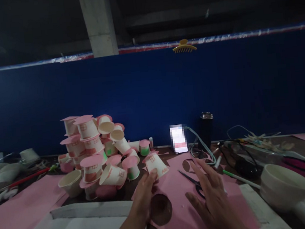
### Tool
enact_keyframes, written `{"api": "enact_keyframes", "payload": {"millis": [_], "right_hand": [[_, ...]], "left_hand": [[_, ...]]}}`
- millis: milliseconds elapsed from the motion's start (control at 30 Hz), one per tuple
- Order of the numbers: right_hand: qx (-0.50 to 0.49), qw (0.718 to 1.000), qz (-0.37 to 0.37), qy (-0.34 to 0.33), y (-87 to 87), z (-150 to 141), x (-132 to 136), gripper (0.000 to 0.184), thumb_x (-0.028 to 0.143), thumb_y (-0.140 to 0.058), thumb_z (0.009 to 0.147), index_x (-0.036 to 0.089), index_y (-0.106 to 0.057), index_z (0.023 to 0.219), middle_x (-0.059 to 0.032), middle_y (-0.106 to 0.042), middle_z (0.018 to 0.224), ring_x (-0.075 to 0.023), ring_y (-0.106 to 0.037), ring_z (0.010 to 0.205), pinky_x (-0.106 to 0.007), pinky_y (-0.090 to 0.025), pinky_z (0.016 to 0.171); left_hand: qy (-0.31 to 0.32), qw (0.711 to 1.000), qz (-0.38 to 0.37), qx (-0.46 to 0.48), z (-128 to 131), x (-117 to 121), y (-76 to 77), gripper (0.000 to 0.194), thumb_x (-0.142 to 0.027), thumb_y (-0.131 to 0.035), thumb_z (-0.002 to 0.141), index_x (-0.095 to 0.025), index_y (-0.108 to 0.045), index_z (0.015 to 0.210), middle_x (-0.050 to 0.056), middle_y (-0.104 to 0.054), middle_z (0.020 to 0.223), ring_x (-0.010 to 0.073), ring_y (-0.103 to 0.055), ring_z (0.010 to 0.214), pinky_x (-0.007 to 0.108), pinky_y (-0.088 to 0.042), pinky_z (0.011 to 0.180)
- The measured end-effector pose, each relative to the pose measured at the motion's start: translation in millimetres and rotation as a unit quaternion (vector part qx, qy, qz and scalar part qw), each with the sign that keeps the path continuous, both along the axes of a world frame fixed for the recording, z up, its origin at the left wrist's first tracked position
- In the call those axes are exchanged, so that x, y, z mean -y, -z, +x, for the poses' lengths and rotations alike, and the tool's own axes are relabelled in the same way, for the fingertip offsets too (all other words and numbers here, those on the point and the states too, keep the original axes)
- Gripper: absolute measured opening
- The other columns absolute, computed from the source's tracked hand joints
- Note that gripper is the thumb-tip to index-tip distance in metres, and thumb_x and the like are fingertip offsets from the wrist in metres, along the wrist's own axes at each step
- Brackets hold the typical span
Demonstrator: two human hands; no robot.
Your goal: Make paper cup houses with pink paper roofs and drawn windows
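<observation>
The left grip [145,190] is clamped on a white tapered paper cup [156,165] with a red window drawing; the thumb presses its near side, and the cup tilts with its wider end down and to the right. The right grip [212,191] holds nothing visible, its fingers spread apart over a flat sheet of pink paper [182,201]; whether they touch it I cannot tell. Just left of the right grip, partly behind its fingers, a pair of dark-handled metal scissors [192,180] lies on the sheet. Beside the left grip, on its right, the pink paper has a large round hole [161,210] showing dark brown, and a second round hole [187,165] sits just beyond the right grip's fingertips. To the left of the left grip, past a shallow white open tray [96,206], rises a pile of white paper cups with red drawings and pink paper discs [87,129], some stacked upside down and others tipped on their sides; a cream-coloured bowl-like cup [70,183] rests at its near left edge. Beyond both grips, a lit phone with a blurred screen [178,139] stands near the dark blue panel [145,93], with a tall black bottle with a silver rim [206,132] to its right. Right of the right grip lie a slim green-and-white pen [241,178] and, farther over, a wide off-white cup [284,184], on the dark brown surface [173,158].
</observation>
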State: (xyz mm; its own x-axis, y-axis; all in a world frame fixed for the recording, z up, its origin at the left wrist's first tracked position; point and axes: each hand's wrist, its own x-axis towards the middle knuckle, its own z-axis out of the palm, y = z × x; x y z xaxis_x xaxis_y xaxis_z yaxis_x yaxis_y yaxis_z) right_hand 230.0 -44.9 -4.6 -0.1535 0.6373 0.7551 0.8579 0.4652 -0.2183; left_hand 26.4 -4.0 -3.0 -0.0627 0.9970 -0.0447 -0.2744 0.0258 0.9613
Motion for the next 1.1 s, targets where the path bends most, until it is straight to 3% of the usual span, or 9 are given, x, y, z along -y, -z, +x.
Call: {"api": "enact_keyframes", "payload": {"millis": [167,267,367,500,767,933,1000,1100], "right_hand": [[0.020,1.000,-0.015,-0.003,5.9,2,-6,0.066,0.047,-0.047,0.092,0.019,-0.024,0.147,-0.0167,-0.035,0.145,-0.0351,-0.033,0.133,-0.060,-0.036,0.101],[0.043,0.999,-0.025,-0.004,10.0,3,-10,0.063,0.046,-0.049,0.092,0.020,-0.027,0.146,-0.0157,-0.043,0.140,-0.0342,-0.039,0.129,-0.059,-0.037,0.101],[0.051,0.998,-0.040,-0.005,13.1,5,-12,0.059,0.044,-0.052,0.091,0.021,-0.033,0.142,-0.0142,-0.048,0.136,-0.0329,-0.042,0.125,-0.058,-0.037,0.101],[0.054,0.997,-0.056,-0.008,15.1,6,-12,0.051,0.042,-0.052,0.091,0.021,-0.042,0.136,-0.0134,-0.052,0.132,-0.0313,-0.046,0.120,-0.054,-0.040,0.098],[0.062,0.997,-0.055,-0.001,18.1,6,-15,0.047,0.041,-0.052,0.090,0.022,-0.049,0.133,-0.0120,-0.057,0.128,-0.0306,-0.051,0.116,-0.051,-0.040,0.097],[0.065,0.996,-0.058,-0.004,16.3,5,-14,0.047,0.041,-0.052,0.090,0.022,-0.048,0.133,-0.0130,-0.057,0.128,-0.0304,-0.052,0.115,-0.052,-0.040,0.096],[0.080,0.995,-0.062,-0.014,12.9,3,-12,0.042,0.040,-0.054,0.089,0.025,-0.052,0.129,-0.0115,-0.058,0.127,-0.0310,-0.052,0.115,-0.054,-0.039,0.096],[0.120,0.990,-0.063,-0.034,6.9,0,-8,0.029,0.040,-0.059,0.085,0.032,-0.063,0.113,-0.0079,-0.060,0.127,-0.0334,-0.052,0.115,-0.057,-0.039,0.094]], "left_hand": [[0.036,0.981,-0.082,0.174,0,-3,1.7,0.048,-0.049,-0.071,0.074,-0.018,-0.062,0.110,0.002,-0.069,0.093,0.0094,-0.060,0.068,0.020,-0.046,0.062],[0.069,0.960,-0.131,0.237,-2,-2,-6.0,0.042,-0.051,-0.066,0.078,-0.018,-0.062,0.104,-0.001,-0.065,0.071,0.0100,-0.057,0.056,0.021,-0.046,0.054],[0.107,0.940,-0.163,0.281,-7,0,-11.2,0.036,-0.051,-0.063,0.081,-0.017,-0.061,0.094,-0.001,-0.064,0.067,0.0124,-0.060,0.055,0.024,-0.048,0.054],[0.129,0.921,-0.199,0.310,-10,0,-11.7,0.035,-0.050,-0.061,0.082,-0.016,-0.060,0.093,0.002,-0.066,0.072,0.0130,-0.061,0.056,0.026,-0.051,0.055],[0.102,0.925,-0.216,0.296,-11,-2,-7.0,0.037,-0.051,-0.063,0.080,-0.016,-0.061,0.089,0.003,-0.067,0.071,0.0121,-0.060,0.055,0.026,-0.052,0.055],[0.077,0.964,-0.147,0.208,-6,-2,-5.2,0.037,-0.050,-0.065,0.078,-0.016,-0.062,0.093,0.001,-0.066,0.072,0.0114,-0.060,0.057,0.024,-0.050,0.056],[0.039,0.988,-0.064,0.133,-3,-1,-6.0,0.036,-0.046,-0.070,0.075,-0.017,-0.063,0.094,0.002,-0.068,0.078,0.0136,-0.063,0.066,0.024,-0.050,0.060],[-0.012,0.998,0.060,0.013,1,1,-7.3,0.043,-0.037,-0.080,0.064,-0.018,-0.064,0.099,0.006,-0.071,0.096,0.0216,-0.065,0.091,0.028,-0.051,0.077]]}}
